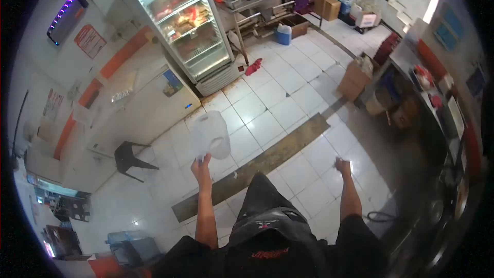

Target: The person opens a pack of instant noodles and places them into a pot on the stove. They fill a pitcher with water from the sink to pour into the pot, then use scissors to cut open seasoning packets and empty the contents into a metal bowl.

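1. A translucent plastic jug (206, 128) is being held over the tiled floor (272, 113), one end closed in the left hand's (202, 167) grip.
2. The right hand (343, 166) is being held well apart; its grip cannot be told.
3. With one hand being used, the jug could be dropped or knocked against the black stool (126, 158).
4. A foot could be caught if the brown floor strip (296, 141) is being overlooked.

Interior light from the display fridge (188, 25) glares over a tiled floor (303, 98) dotted with bright reflections; the right side falls into shadow, fisheye distortion bends the black-rimmed edges, and detail looks soft.
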### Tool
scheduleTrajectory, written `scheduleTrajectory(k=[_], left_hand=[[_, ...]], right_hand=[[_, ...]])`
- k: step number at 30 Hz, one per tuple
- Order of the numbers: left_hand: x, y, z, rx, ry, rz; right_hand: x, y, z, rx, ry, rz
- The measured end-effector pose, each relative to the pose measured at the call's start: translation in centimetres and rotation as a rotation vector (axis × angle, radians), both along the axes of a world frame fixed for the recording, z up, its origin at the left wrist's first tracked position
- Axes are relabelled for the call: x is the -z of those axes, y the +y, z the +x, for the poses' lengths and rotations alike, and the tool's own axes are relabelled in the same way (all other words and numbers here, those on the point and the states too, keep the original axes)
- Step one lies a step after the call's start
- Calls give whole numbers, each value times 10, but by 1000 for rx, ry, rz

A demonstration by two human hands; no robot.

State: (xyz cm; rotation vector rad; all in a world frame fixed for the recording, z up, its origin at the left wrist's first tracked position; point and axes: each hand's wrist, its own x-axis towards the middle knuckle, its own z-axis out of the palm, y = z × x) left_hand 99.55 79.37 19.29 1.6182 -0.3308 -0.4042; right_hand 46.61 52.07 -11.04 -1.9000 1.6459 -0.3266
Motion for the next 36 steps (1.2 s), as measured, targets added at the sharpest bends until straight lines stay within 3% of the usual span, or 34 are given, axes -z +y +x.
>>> scheduleTrajectory(k=[1,3,5,6,7,8,9,10,11,13,15,19,21,22,24,26,28,30,33,36], left_hand=[[-8,-38,9,-11,-79,-49],[-19,-123,46,-21,-168,-104],[-27,-191,85,73,-102,27],[-34,-228,104,84,-102,40],[-45,-283,123,100,-176,-131],[-56,-341,140,112,-237,-311],[-69,-389,157,121,-223,-331],[-85,-432,179,191,-329,-191],[-99,-477,202,266,-443,-45],[-102,-584,241,238,-478,-190],[-134,-678,263,270,-612,-143],[-176,-866,299,326,-774,-160],[-189,-962,329,340,-856,-229],[-181,-1016,356,252,-1111,-137],[-185,-1092,378,190,-1372,-22],[-203,-1165,382,141,-1355,283],[-206,-1229,403,214,-1348,335],[-185,-1307,458,230,-1442,318],[-176,-1395,495,272,-1446,638],[-151,-1468,522,405,-1538,793]], right_hand=[[-56,-49,55,210,-529,190],[-94,-140,126,83,-497,157],[-100,-190,166,63,-463,162],[-57,-205,159,5,-389,142],[1,-225,150,-53,-327,85],[23,-220,151,7,-162,130],[78,-205,127,-402,331,-513],[88,-185,125,-177,221,68],[100,-145,112,-95,-167,141],[70,-77,112,541,-489,732],[53,-61,128,773,-526,897],[49,-121,182,904,-572,1010],[51,-190,210,921,-611,1017],[50,-230,220,924,-634,1001],[48,-301,237,917,-690,934],[48,-391,250,895,-808,771],[39,-504,261,846,-957,525],[13,-638,270,778,-898,351],[-45,-850,288,637,-689,152],[-121,-968,318,660,-714,-17]])
